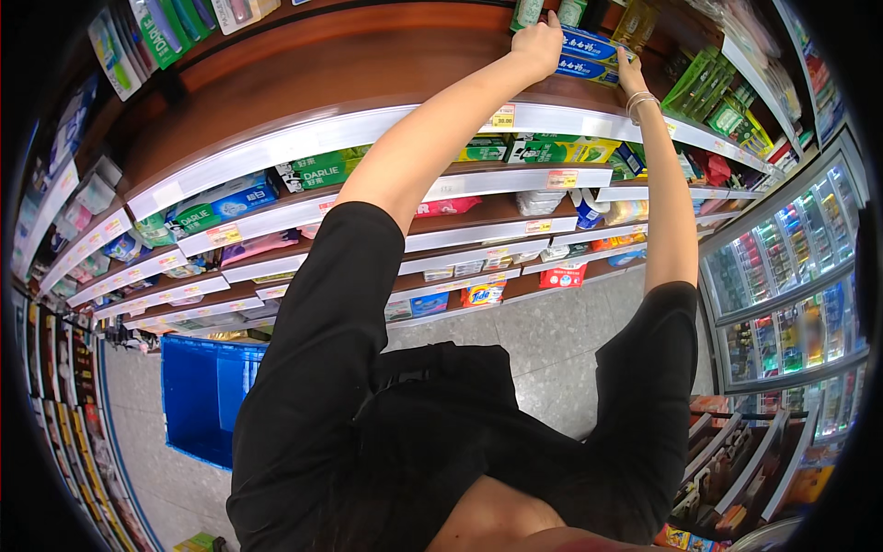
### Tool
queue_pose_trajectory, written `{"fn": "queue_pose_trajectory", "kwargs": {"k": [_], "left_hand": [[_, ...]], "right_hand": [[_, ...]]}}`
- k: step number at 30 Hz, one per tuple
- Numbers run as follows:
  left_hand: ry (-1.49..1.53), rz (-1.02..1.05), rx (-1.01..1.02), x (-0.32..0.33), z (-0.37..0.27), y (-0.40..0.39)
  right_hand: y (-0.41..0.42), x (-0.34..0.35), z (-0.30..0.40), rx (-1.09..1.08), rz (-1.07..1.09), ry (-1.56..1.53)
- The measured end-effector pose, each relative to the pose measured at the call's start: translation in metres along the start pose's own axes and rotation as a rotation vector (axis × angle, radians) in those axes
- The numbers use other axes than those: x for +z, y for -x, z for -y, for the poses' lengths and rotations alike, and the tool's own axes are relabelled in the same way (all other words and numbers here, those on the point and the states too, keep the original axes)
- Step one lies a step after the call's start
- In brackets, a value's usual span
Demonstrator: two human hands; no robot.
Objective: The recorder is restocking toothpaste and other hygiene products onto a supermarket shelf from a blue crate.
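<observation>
Both arms reach up to a brown shelf board [331, 69]. My left hand [540, 47] is at the left end of two stacked blue toothpaste boxes, an upper box [586, 45] and a lower box [586, 69]. Their right ends are against my right hand [629, 72], which has bracelets at the wrist. The boxes are pressed between the two hands; some fingers are hidden behind them. Behind my left hand stand green-and-white packages [530, 12]. A yellowish pack [635, 24] is just beyond the right end of the boxes.
Green packs [700, 83] stand farther right on this shelf. Hanging toothbrush packs [162, 31] are at upper left. Lower shelves hold Darlie boxes [324, 169] and a Tide pack [484, 293]. A blue crate [193, 400] is on the floor at left; a glass-door drinks cooler [779, 269] stands right.
</observation>
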State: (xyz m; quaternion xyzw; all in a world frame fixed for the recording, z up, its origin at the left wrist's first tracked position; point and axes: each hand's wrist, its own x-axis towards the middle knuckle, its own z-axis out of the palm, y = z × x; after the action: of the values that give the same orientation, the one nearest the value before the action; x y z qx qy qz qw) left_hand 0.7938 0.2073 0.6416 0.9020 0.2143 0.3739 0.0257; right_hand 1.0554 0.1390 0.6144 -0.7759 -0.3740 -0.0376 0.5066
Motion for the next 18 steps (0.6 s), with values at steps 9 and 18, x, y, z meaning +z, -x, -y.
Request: {"fn": "queue_pose_trajectory", "kwargs": {"k": [9,18], "left_hand": [[0.191,0.157,-0.134,-0.002,0.005,-0.003],[0.528,0.126,-0.320,0.006,-0.017,0.018]], "right_hand": [[-0.006,-0.001,-0.005,0.070,-0.080,-0.207],[0.053,-0.024,0.040,0.251,-0.260,-0.247]]}}
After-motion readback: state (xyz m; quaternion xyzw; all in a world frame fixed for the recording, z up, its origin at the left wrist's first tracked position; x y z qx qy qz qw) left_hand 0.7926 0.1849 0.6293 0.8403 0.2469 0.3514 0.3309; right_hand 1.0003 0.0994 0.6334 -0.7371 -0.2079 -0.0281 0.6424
